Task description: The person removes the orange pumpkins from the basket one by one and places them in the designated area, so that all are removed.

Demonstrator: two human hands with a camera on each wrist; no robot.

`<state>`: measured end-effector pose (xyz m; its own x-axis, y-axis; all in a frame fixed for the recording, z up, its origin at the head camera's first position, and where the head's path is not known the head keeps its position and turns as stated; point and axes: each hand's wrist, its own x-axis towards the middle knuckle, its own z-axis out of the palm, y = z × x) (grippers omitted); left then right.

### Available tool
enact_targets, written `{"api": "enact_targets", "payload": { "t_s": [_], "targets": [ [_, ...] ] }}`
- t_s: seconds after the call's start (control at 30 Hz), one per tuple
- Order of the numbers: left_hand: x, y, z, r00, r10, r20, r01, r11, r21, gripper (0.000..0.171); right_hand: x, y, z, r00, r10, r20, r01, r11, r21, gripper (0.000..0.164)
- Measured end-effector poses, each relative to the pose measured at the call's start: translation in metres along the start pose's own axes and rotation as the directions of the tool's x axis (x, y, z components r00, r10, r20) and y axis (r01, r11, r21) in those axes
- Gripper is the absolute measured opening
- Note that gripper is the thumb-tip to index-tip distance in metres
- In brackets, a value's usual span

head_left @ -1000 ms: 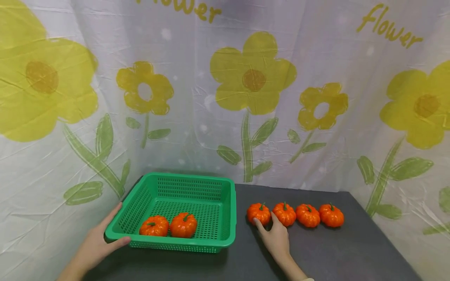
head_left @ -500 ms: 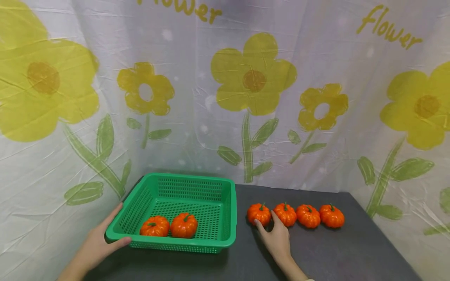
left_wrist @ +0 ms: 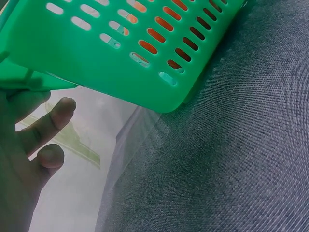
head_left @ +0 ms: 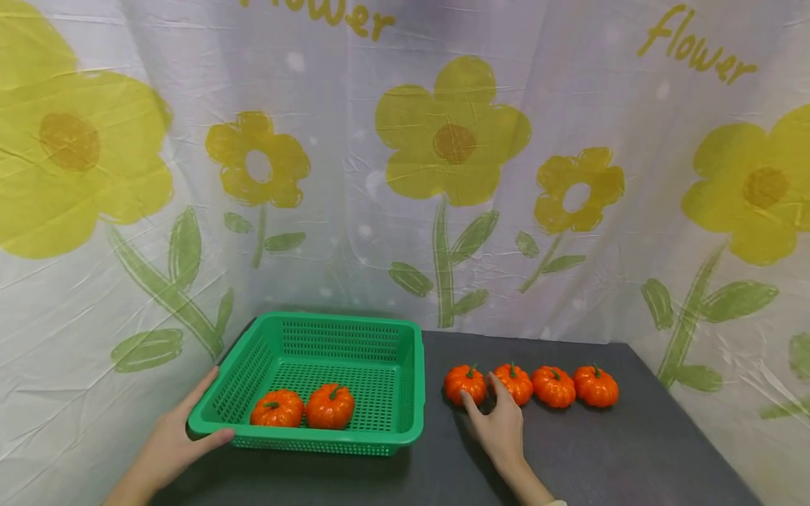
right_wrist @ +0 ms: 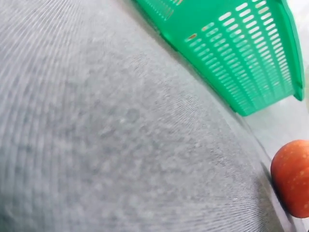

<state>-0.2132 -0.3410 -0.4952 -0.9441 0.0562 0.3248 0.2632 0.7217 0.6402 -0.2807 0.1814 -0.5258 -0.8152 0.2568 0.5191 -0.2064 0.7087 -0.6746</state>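
Observation:
A green perforated plastic basket (head_left: 344,439) holds two small orange pumpkins (head_left: 278,407) (head_left: 330,406) near its front wall. At its front left corner is my left hand (head_left: 171,439), with the thumb along the front rim and the fingers beside the left side. In the left wrist view, loosely bent fingertips (left_wrist: 63,111) show below the basket rim. My right hand (head_left: 500,425) is by the leftmost table pumpkin (head_left: 464,381), its thumb at the front and its index finger between that pumpkin and the neighbouring pumpkin (head_left: 515,386). A firm hold is not visible.
Two more pumpkins (head_left: 554,386) (head_left: 596,386) continue the row to the right on the dark grey table (head_left: 607,457). A pale curtain (head_left: 354,267) with yellow flowers hangs behind and at both sides.
My right hand has shifted very slightly to the right, with its thumb farther from the leftmost pumpkin's front. The left hand, basket and pumpkins stay in place; the head view shifts a little.

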Motion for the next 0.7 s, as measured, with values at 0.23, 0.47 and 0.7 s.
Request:
{"api": "enact_targets", "payload": {
  "t_s": [0.23,0.47,0.7],
  "targets": [
    [-0.007,-0.002,0.002,0.999,-0.033,0.033,0.033,0.999,-0.007,0.109,-0.004,0.0,-0.003,0.999,-0.029,-0.025,0.029,0.999,0.028,0.065],
    [-0.003,-0.002,-0.001,0.999,-0.034,0.041,0.036,0.999,-0.037,0.109,0.005,-0.007,-0.009,0.999,-0.041,-0.011,0.042,0.995,0.094,0.067],
    [0.001,-0.001,-0.003,0.999,-0.025,0.037,0.026,0.999,-0.033,0.111,0.011,-0.021,-0.014,0.999,-0.038,0.022,0.034,0.989,0.147,0.066]
  ]
}}
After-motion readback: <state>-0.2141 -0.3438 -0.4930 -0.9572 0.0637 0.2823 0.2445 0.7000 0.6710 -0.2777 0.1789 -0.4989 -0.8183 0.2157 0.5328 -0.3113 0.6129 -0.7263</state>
